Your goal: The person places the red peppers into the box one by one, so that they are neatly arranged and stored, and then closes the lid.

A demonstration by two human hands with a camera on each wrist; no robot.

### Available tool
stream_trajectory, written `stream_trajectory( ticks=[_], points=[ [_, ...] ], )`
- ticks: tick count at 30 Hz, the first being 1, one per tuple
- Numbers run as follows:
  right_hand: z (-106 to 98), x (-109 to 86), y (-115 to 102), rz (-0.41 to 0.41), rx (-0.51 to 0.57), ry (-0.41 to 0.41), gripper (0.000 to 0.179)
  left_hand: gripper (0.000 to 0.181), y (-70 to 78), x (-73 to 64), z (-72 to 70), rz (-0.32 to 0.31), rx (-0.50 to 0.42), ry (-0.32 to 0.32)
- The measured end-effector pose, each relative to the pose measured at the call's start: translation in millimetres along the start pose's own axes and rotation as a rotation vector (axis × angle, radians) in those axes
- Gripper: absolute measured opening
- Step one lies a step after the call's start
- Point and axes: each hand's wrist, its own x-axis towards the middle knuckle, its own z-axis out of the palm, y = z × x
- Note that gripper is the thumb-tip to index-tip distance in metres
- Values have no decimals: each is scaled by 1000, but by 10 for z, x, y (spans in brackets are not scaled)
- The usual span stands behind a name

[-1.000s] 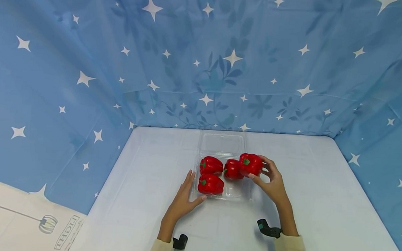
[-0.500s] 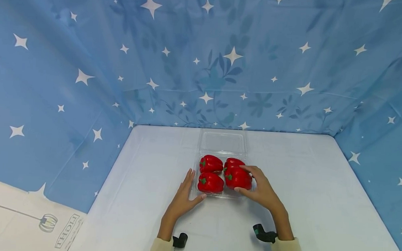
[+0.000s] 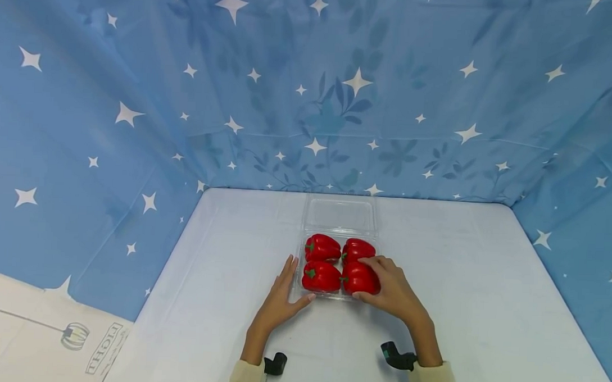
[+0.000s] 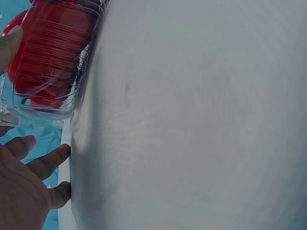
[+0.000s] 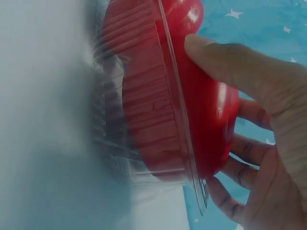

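Observation:
A clear plastic clamshell box (image 3: 335, 297) holds several red bell peppers in two rows. My right hand (image 3: 397, 291) grips the front right bell pepper (image 3: 359, 279), thumb on its near side and fingers over its far side. In the right wrist view this bell pepper (image 5: 211, 115) sits partly below the box's rim, the thumb against its skin. My left hand (image 3: 278, 303) lies along the box's left side with fingers extended, beside the front left bell pepper (image 3: 323, 276). In the left wrist view its thumb (image 4: 10, 45) is at the rim and the other fingers are spread.
The box's clear lid (image 3: 340, 213) lies folded open toward the back. Behind it stand a rear left bell pepper (image 3: 324, 248) and a rear right bell pepper (image 3: 358, 248). A white-covered table (image 3: 484, 309) meets a blue star-patterned curtain (image 3: 430, 105).
My right hand has brought its bell pepper left and toward me, then down into the box's front right spot. The left hand has stayed at the box's left side.

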Motion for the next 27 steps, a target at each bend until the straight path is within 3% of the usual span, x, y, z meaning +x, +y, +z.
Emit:
stream_trajectory(
  ticks=[12,21,27],
  points=[
    [69,40,25,-25,-118,15,80,97,-15,13,17,-20,6,-10],
    [77,18,75,-18,-33,42,64,97,-23,21,15,-23,15,-7],
    [81,26,57,-28,-55,53,60,97,-36,19,10,-23,20,-6]
  ],
)
